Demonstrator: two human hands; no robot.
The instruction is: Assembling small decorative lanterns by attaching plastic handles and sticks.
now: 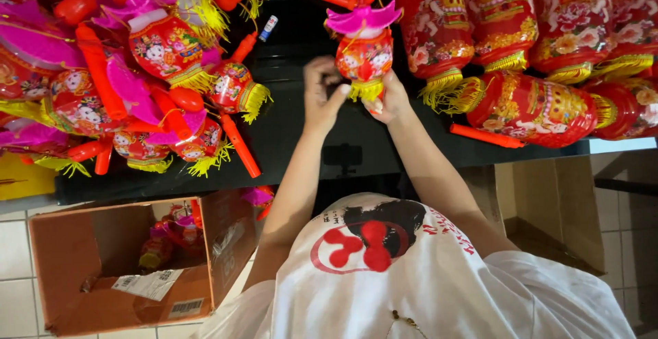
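Red lantern [364, 54] with pink top and yellow fringe sits between both hands over the black table [301, 126]. Left hand [322, 95] pinches the fringe, right hand [391, 99] grips its base. Lantern heap [130, 71] left of the hands, bigger lanterns [534, 58] right. Open cardboard box [130, 263] below-left, white rectangular label [147, 284] on its flap.

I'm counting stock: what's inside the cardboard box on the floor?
The cardboard box lies open on its side. A few small red lanterns with pink tops show at its back. Anything deeper is hidden in shadow and behind its flap.
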